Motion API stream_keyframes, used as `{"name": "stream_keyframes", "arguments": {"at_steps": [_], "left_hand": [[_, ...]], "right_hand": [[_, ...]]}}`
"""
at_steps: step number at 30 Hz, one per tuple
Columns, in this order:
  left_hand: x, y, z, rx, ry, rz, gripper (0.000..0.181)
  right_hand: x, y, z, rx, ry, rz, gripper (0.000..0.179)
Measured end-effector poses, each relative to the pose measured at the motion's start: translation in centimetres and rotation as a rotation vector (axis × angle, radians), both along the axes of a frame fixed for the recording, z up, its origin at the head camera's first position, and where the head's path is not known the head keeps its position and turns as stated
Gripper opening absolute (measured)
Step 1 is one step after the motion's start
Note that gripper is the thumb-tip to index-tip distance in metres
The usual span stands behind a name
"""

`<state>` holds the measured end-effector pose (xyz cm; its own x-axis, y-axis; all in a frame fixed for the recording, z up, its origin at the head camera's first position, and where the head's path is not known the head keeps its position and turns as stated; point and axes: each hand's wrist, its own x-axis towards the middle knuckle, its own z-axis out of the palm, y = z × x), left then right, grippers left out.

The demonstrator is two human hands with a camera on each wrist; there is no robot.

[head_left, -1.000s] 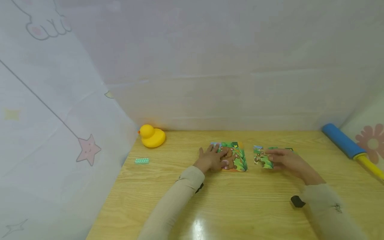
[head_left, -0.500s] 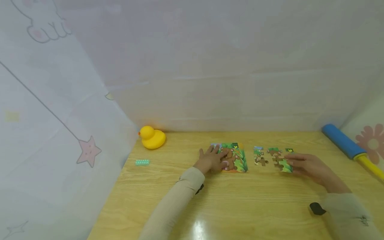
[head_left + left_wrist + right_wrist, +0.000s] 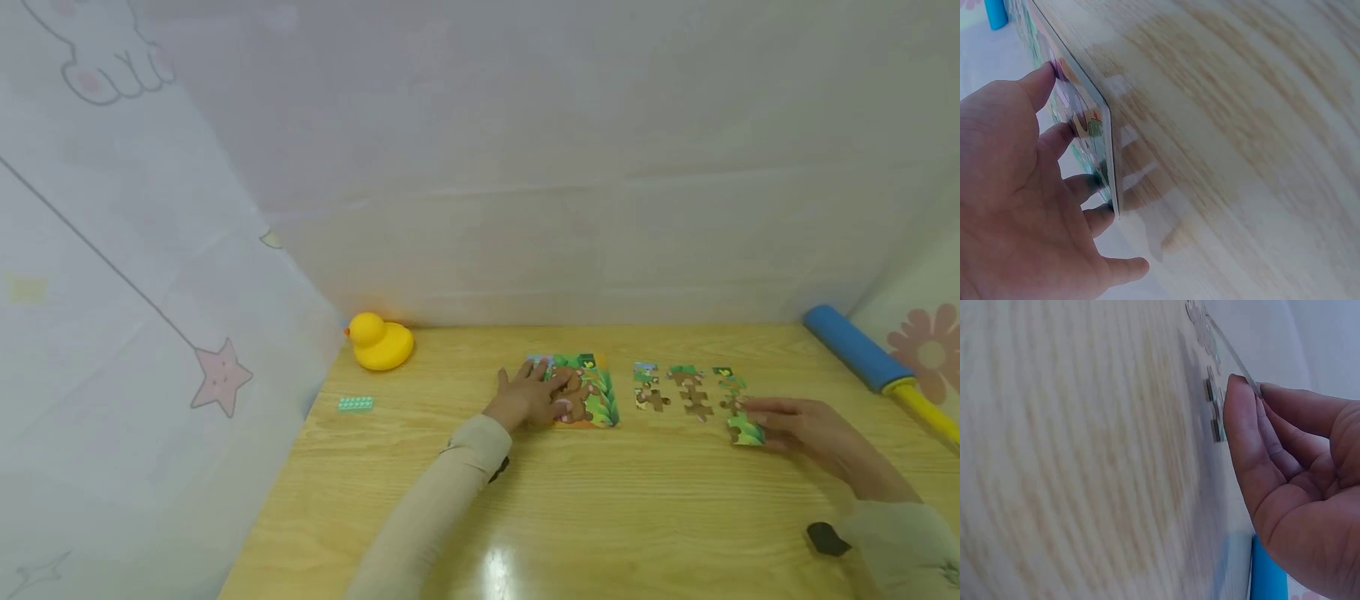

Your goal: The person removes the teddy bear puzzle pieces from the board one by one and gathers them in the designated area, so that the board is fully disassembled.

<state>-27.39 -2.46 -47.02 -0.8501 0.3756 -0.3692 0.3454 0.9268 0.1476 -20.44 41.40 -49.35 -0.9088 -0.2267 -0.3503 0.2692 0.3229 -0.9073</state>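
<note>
My left hand (image 3: 525,397) lies with spread, straight fingers on a picture board (image 3: 602,407) showing brown animals among green leaves. In the left wrist view, its fingertips touch the board (image 3: 1107,131) near the rim while the thumb and palm stay off to the side. Farther right, my right hand (image 3: 817,433) pinches a green jigsaw piece (image 3: 747,431) at its right edge between thumb and fingers. The right wrist view shows that jigsaw piece (image 3: 1235,353) edge-on, tilted above the wood. Loose jigsaw pieces (image 3: 686,377) in brown and green lie between the two hands, in rough columns.
A yellow rubber duck (image 3: 382,343) sits at the back left of the wooden table (image 3: 600,517). Before it lies a small mint-green block (image 3: 356,403). On the far right is a blue cylinder with a yellow handle (image 3: 858,350). White printed sheets (image 3: 510,167) enclose the table.
The right hand has moved right and slightly nearer with the green jigsaw piece, uncovering the loose pieces behind it. The left hand has stayed on the board.
</note>
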Motion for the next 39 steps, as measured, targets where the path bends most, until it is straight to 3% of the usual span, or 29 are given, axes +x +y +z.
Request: {"name": "stream_keyframes", "arguments": {"at_steps": [13,18,23,39], "left_hand": [[0.1,0.0,0.1,0.011,-0.006,0.007,0.066],[0.1,0.0,0.2,0.011,-0.007,0.012,0.067],[0.0,0.1,0.3,0.008,-0.002,0.014,0.067],[-0.3,-0.1,-0.2,0.016,-0.014,0.024,0.066]], "right_hand": [[0.8,0.8,-0.3,0.146,-0.002,-0.024,0.056],[1.0,0.8,-0.1,0.209,0.064,-0.029,0.058],[1.2,1.2,0.0,0.207,0.116,-0.029,0.061],[1.5,1.1,1.2,0.305,0.06,0.043,0.069]]}}
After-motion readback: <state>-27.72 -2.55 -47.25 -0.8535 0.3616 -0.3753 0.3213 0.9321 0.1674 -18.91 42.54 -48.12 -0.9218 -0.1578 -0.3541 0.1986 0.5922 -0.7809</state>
